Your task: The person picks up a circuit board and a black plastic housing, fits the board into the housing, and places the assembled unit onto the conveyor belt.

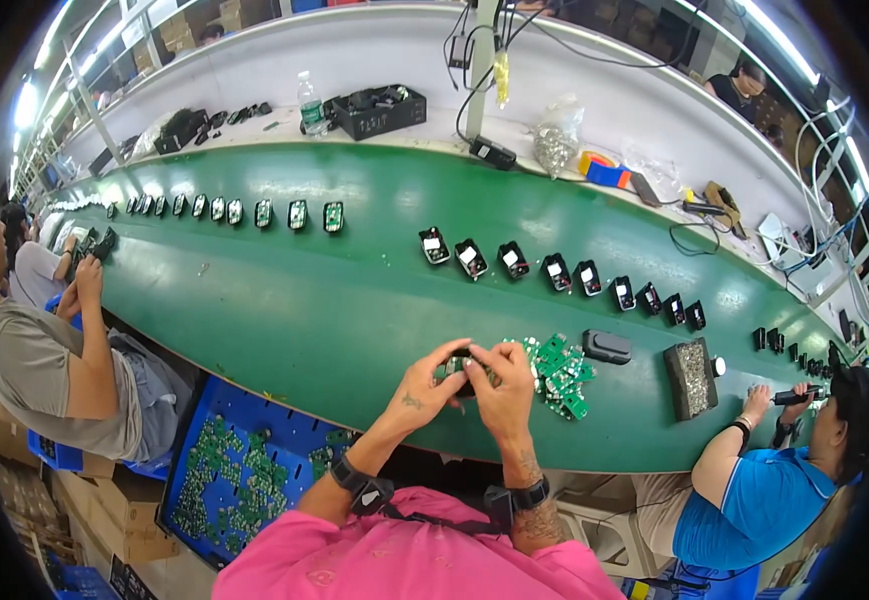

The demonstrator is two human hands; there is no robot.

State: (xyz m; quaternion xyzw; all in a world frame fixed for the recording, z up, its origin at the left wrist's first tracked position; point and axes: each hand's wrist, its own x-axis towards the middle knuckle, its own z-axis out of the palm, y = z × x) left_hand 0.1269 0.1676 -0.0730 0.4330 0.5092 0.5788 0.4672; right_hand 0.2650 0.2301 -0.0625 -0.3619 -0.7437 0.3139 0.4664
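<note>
Over green surface (284,300) by near edge, left hand (422,388) and right hand (504,388) clamped on one dark casing (457,362), direction and long axis finger-hidden, nine open cases (554,271) beyond

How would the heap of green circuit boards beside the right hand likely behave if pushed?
The heap of green circuit boards would probably spread apart rather than move as one, since its pieces overlap loosely. Each board looks thin and flat, so likely light and stiff, not floppy. The smooth, glossy green tabletop suggests they might skid easily.
</note>
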